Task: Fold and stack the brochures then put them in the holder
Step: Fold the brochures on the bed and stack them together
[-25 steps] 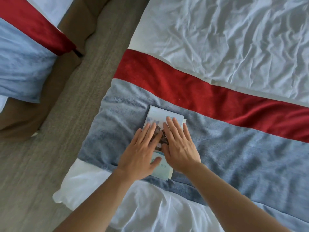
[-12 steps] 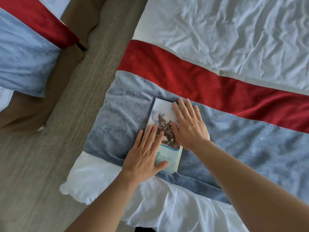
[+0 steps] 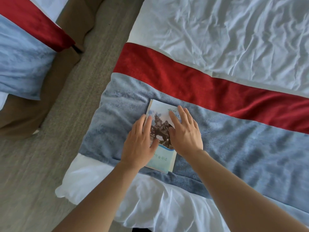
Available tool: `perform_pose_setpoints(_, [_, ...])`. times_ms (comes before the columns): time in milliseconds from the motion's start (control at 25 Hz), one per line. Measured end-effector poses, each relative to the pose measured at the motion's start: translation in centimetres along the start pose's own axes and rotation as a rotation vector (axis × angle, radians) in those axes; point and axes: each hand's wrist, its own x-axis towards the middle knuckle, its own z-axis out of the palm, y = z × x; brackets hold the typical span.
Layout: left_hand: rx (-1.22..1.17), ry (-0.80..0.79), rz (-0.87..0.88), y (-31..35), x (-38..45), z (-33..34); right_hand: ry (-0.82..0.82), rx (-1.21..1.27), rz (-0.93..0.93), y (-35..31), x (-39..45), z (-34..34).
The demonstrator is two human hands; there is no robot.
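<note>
A folded brochure [image 3: 161, 131] with a horse-and-rider picture and a pale blue lower panel lies flat on the blue band of the bed runner [image 3: 234, 148]. My left hand [image 3: 139, 144] lies flat on its left edge, fingers straight, thumb across the lower panel. My right hand [image 3: 184, 129] presses flat on its right edge, fingers spread toward the top corner. More sheet edges show under the cover along the right and bottom sides. No holder is in view.
The runner's red band [image 3: 192, 81] and the crumpled white sheet [image 3: 225, 34] lie beyond the brochure. Grey carpet floor [image 3: 55, 131] runs along the bed's left side. A second bed [image 3: 20, 56] with the same runner stands at the far left.
Both hands slid apart from the brochure's middle to its left and right edges, uncovering the picture. My right hand moved up toward the top corner. The view shifted slightly.
</note>
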Motion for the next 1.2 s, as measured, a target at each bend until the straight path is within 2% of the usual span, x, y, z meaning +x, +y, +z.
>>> perform_pose_setpoints(40, [0.011, 0.027, -0.001, 0.4, 0.6, -0.2, 0.037, 0.02, 0.009, -0.1, -0.5, 0.0])
perform_pose_setpoints(120, [0.116, 0.016, 0.115, 0.8, 1.1, -0.2, 0.071, 0.039, -0.044, -0.8, -1.8, 0.3])
perform_pose_setpoints(200, [0.228, -0.055, 0.202, 1.1, 1.1, 0.4, 0.031, 0.05, -0.088, -1.5, -2.9, 0.8])
perform_pose_setpoints(280, [0.276, -0.134, 0.175, 1.1, 0.8, 1.2, -0.022, 0.071, -0.08, -1.3, -3.3, 1.2])
perform_pose_setpoints(520, [0.269, -0.171, 0.123, 0.6, 0.7, 2.8, -0.084, 0.146, -0.06, -0.5, -2.8, 1.9])
perform_pose_setpoints(680, [0.146, -0.152, 0.165, 0.2, 1.2, 2.0, -0.058, 0.158, -0.071, -0.4, -2.4, 1.7])
perform_pose_setpoints(760, [-0.036, -0.037, 0.126, 0.4, 1.1, 1.3, 0.01, 0.195, 0.041, -0.4, -3.1, 1.5])
perform_pose_setpoints(880, [-0.309, 0.066, -0.193, 1.7, 1.4, 0.5, 0.089, 0.32, 0.414, -1.6, -3.8, 1.4])
perform_pose_setpoints(960, [-0.221, 0.023, -0.273, 2.5, 1.8, 0.4, 0.034, 0.358, 0.506, -2.6, -3.6, 1.6])
perform_pose_setpoints(1080, [0.052, -0.018, -0.18, 2.8, 1.8, 0.5, -0.007, 0.312, 0.456, -3.1, -3.2, 1.5])
perform_pose_setpoints(1200, [0.039, 0.012, -0.135, 2.1, 2.0, 0.1, -0.007, 0.349, 0.476, -2.9, -3.1, 1.3])
